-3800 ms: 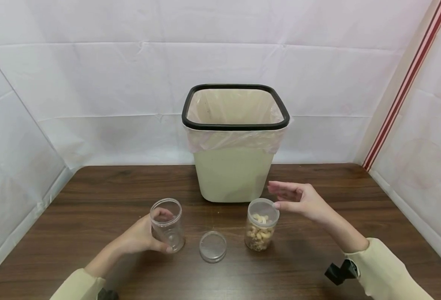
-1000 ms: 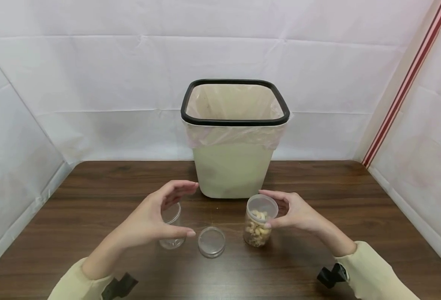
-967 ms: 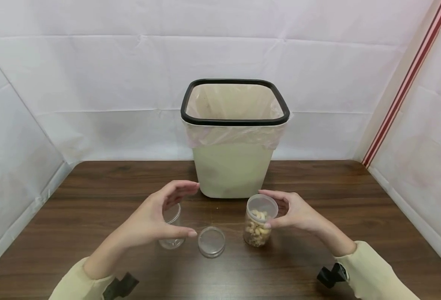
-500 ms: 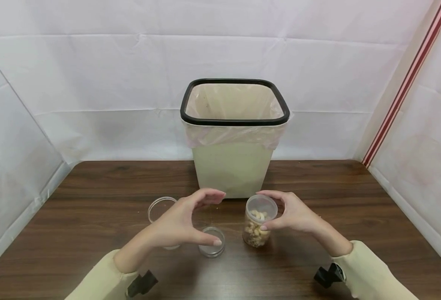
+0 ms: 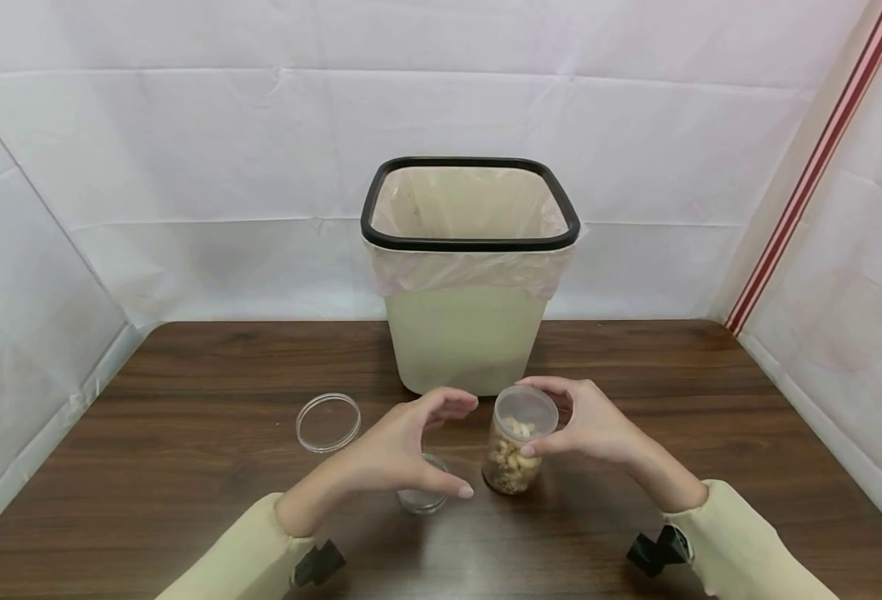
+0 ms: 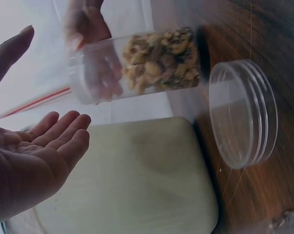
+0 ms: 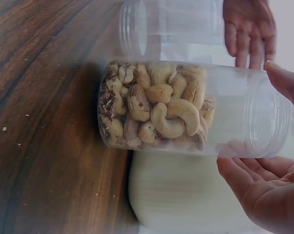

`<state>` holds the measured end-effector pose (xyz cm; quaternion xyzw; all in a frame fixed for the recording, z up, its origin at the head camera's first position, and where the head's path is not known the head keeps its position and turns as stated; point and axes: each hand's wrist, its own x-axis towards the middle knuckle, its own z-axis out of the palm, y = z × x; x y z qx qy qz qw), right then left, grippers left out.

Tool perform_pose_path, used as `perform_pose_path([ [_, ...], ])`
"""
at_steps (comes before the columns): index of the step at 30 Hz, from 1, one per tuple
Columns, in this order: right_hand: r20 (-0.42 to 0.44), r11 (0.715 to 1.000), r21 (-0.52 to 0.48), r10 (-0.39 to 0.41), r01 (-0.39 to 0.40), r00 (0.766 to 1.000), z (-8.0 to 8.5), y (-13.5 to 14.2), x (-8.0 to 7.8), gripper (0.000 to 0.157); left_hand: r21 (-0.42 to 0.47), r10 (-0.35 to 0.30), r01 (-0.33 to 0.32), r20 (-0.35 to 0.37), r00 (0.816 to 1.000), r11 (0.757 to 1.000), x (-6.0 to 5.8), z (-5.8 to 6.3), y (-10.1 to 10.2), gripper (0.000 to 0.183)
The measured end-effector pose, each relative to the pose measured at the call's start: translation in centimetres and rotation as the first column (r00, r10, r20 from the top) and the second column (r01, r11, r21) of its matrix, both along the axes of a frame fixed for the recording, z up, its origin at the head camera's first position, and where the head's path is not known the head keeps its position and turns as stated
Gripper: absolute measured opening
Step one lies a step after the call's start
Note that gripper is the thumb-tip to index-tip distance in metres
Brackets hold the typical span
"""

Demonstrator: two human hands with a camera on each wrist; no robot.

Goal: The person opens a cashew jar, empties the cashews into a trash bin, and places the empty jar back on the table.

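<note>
My right hand (image 5: 598, 425) grips a clear plastic jar of cashews (image 5: 510, 467) near its pale translucent top, thumb on the near side and fingers behind. In the right wrist view the cashews (image 7: 161, 107) fill about the lower half. My left hand (image 5: 392, 454) hovers to the left of this jar, thumb and fingers spread apart with nothing between them. Below it a round clear lid (image 5: 420, 502) lies on the table, partly covered by the hand in the head view. A second clear jar (image 5: 328, 423), seemingly empty, stands further left, its lower part hidden behind my left arm.
Behind the jars stands a pale green waste bin (image 5: 463, 342) with a black rim and a thin pinkish liner. Small crumbs (image 7: 20, 131) dot the brown wooden table (image 5: 208, 433). White sheeting (image 5: 246, 150) encloses the back and sides.
My left hand has let go of the clear jar on the left and moved right, over the lid. My right hand, earlier only at the cashew jar's top edge, now grips it.
</note>
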<state>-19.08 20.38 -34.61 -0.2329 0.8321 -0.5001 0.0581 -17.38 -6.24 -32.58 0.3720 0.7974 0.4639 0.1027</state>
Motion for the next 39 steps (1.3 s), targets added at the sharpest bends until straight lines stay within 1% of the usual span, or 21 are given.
perform_pose_path([
  [7, 0.007, 0.998, -0.059, 0.009, -0.008, 1.000, 0.9, 0.4, 0.4, 0.066, -0.024, 0.008, -0.008, -0.016, 1.000, 1.000, -0.2, -0.7, 0.9, 0.079],
  [17, -0.005, 0.987, -0.159, 0.028, -0.028, 1.000, 2.7, 0.6, 1.0, 0.063, -0.018, 0.026, -0.026, 0.004, 1.000, 1.000, -0.4, -0.9, 1.7, 0.079],
  [20, -0.006, 0.983, -0.180, 0.042, -0.042, 0.999, 3.1, 0.5, 1.2, 0.063, -0.024, 0.028, -0.028, 0.000, 1.000, 0.999, -0.5, -1.1, 2.0, 0.080],
  [27, -0.011, 0.973, -0.222, 0.053, -0.054, 0.999, 3.7, 0.5, 1.6, 0.062, -0.008, 0.015, -0.015, -0.007, 1.000, 1.000, -0.7, -1.4, 2.6, 0.083],
  [34, -0.013, 0.970, -0.238, 0.057, -0.058, 0.998, 4.2, 0.4, 1.9, 0.062, -0.045, 0.045, -0.044, 0.017, 0.999, 0.998, -0.9, -1.8, 3.1, 0.085],
  [39, -0.019, 0.958, -0.278, 0.070, -0.072, 0.997, 4.5, 0.3, 2.1, 0.062, -0.075, 0.060, -0.058, 0.030, 0.998, 0.995, -1.0, -1.9, 3.4, 0.085],
])
